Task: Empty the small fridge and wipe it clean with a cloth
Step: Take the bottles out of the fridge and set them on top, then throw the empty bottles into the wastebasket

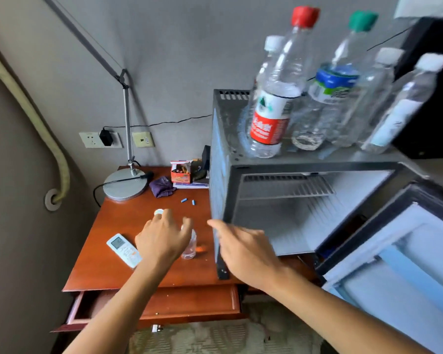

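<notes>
Reaching forward, left hand (161, 238) and right hand (243, 247) spread open.

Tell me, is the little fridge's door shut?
No, the fridge stands with its door swung wide open, showing a bare wire shelf inside.

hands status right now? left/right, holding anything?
Left hand: open, fingers spread over the small clear bottle on the table, not gripping it.
Right hand: open, fingers extended, holding nothing.
</notes>
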Available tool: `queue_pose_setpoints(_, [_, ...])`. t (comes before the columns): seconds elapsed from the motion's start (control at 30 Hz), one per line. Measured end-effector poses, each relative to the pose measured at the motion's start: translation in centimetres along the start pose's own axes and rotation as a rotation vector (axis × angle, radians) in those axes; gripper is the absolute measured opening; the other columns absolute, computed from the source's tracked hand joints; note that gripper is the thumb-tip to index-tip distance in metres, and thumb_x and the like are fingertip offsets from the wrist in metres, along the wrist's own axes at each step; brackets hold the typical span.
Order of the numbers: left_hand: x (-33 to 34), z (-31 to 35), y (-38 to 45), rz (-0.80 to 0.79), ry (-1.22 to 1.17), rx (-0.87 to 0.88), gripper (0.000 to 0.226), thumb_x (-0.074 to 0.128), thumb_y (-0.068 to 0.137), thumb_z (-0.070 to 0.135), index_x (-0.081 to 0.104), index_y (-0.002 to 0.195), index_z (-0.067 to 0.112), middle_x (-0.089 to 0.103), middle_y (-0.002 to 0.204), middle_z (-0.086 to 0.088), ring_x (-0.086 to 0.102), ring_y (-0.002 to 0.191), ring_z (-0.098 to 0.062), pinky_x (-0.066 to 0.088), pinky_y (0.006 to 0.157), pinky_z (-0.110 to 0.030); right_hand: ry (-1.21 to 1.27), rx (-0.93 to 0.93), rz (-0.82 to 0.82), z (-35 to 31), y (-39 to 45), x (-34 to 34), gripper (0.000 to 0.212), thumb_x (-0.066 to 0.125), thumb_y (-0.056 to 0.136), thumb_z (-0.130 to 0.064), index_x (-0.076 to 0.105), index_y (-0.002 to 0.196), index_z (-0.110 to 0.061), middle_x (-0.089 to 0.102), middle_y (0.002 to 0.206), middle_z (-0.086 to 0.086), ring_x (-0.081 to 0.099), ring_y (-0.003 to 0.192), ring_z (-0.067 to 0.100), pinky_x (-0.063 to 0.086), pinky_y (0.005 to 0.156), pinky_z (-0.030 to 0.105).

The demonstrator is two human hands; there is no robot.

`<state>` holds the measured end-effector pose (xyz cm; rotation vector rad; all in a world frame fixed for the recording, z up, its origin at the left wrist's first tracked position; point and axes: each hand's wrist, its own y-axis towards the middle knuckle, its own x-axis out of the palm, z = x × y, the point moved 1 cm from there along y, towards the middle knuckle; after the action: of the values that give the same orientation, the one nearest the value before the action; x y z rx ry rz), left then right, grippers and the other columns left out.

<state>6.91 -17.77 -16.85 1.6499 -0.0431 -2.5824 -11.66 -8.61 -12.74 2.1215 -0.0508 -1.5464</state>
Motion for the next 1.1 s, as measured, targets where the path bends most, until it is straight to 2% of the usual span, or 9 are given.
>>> queue_pose_setpoints(0.13, [-1.5, 3.4, -7.4, 0.073, 0.008, 0.040, 0.038, 0.046, 0.087, 0.056, 0.062, 0.096, 0.023, 0.071, 0.099, -0.009, 0.066, 0.087, -0.037, 0.053, 0.070, -0.039, -0.126, 0.059, 0.382, 3.7, -9.8, -13.3, 0.044, 0.060, 0.087, -0.011, 0.055, 0.131, -0.013, 0.075, 0.090, -0.001, 0.070, 0.066, 0.018, 0.055, 0.051, 0.032])
queue_pose_setpoints(0.23, [-1.6, 7.6, -13.3, 0.050, -0.007, 0.171, 0.039, 0.048, 0.089, 0.053, 0.067, 0.105, 0.024, 0.073, 0.104, -0.005, 0.068, 0.091, -0.031, 0.051, 0.070, -0.036, -0.354, 0.309, 0.374, 9.5, -16.0, -21.6, 0.050, 0.050, 0.084, -0.029, 0.058, 0.130, -0.011, 0.069, 0.114, 0.013, 0.067, 0.099, 0.037, 0.056, 0.079, 0.047])
queue_pose_setpoints(0.33, [-1.7, 13.0, -19.1, -0.052, -0.031, 0.343, 0.044, 0.051, 0.090, 0.053, 0.068, 0.121, 0.026, 0.072, 0.118, 0.004, 0.066, 0.107, -0.020, 0.050, 0.081, -0.034, -0.543, 0.560, 0.136, 16.1, -20.4, -27.3, 0.073, 0.042, 0.082, -0.056, 0.048, 0.141, -0.012, 0.049, 0.145, 0.015, 0.047, 0.129, 0.036, 0.039, 0.102, 0.051])
queue_pose_setpoints(0.47, [-1.9, 20.0, -25.8, -0.118, -0.099, 0.495, 0.049, 0.046, 0.092, 0.055, 0.063, 0.130, 0.029, 0.067, 0.128, 0.010, 0.061, 0.118, -0.012, 0.051, 0.095, -0.032, -0.482, 0.797, -0.354, 19.6, -24.2, -30.2, 0.106, 0.034, 0.082, -0.086, 0.002, 0.159, -0.021, 0.004, 0.169, -0.003, 0.020, 0.151, 0.027, 0.029, 0.116, 0.051])
queue_pose_setpoints(0.67, [-3.8, 27.3, -31.9, -0.146, -0.160, 0.735, 0.047, 0.052, 0.096, 0.046, 0.055, 0.140, 0.030, 0.059, 0.140, 0.011, 0.056, 0.127, -0.012, 0.047, 0.103, -0.030, -0.361, 0.694, -0.411, 15.4, -24.4, -30.9, 0.110, 0.030, 0.083, -0.087, -0.002, 0.160, -0.016, -0.003, 0.170, 0.007, 0.023, 0.152, 0.029, 0.032, 0.116, 0.046])
queue_pose_setpoints(0.8, [-6.6, 28.9, -34.5, -0.109, -0.185, 0.817, 0.051, 0.046, 0.099, 0.054, 0.050, 0.145, 0.034, 0.050, 0.149, 0.019, 0.048, 0.134, -0.004, 0.041, 0.109, -0.025, -0.176, 0.624, -0.403, 12.6, -23.3, -30.2, 0.075, 0.024, 0.097, -0.065, 0.032, 0.150, -0.013, 0.007, 0.169, 0.009, 0.030, 0.148, 0.033, 0.032, 0.114, 0.044])
queue_pose_setpoints(0.9, [-8.4, 28.3, -34.4, -0.105, -0.149, 0.739, 0.065, 0.032, 0.099, 0.071, 0.041, 0.153, 0.036, 0.038, 0.158, 0.023, 0.035, 0.143, 0.002, 0.030, 0.116, -0.021, -0.108, 0.466, -0.388, 10.9, -21.1, -28.4, 0.068, 0.014, 0.093, -0.057, 0.048, 0.135, -0.015, 0.028, 0.163, 0.009, 0.029, 0.148, 0.028, 0.030, 0.115, 0.043])
queue_pose_setpoints(1.0, [-9.2, 26.9, -32.6, -0.088, 0.035, 0.657, 0.079, 0.020, 0.095, 0.077, 0.036, 0.157, 0.030, 0.025, 0.168, 0.012, 0.020, 0.154, -0.006, 0.018, 0.125, -0.030, -0.146, 0.313, -0.306, 9.8, -18.3, -25.8, 0.059, 0.024, 0.103, -0.045, 0.036, 0.153, -0.015, 0.023, 0.165, 0.007, 0.010, 0.154, 0.022, 0.012, 0.125, 0.039])
queue_pose_setpoints(1.1, [-8.9, 24.3, -28.9, -0.045, 0.178, 0.564, 0.087, 0.015, 0.094, 0.080, 0.023, 0.162, 0.025, 0.009, 0.171, 0.006, 0.000, 0.157, -0.007, 0.001, 0.128, -0.036, -0.075, 0.320, -0.317, 9.2, -15.1, -23.2, 0.068, 0.023, 0.101, -0.057, 0.016, 0.161, -0.025, 0.004, 0.170, 0.000, -0.009, 0.155, 0.017, -0.003, 0.126, 0.046])
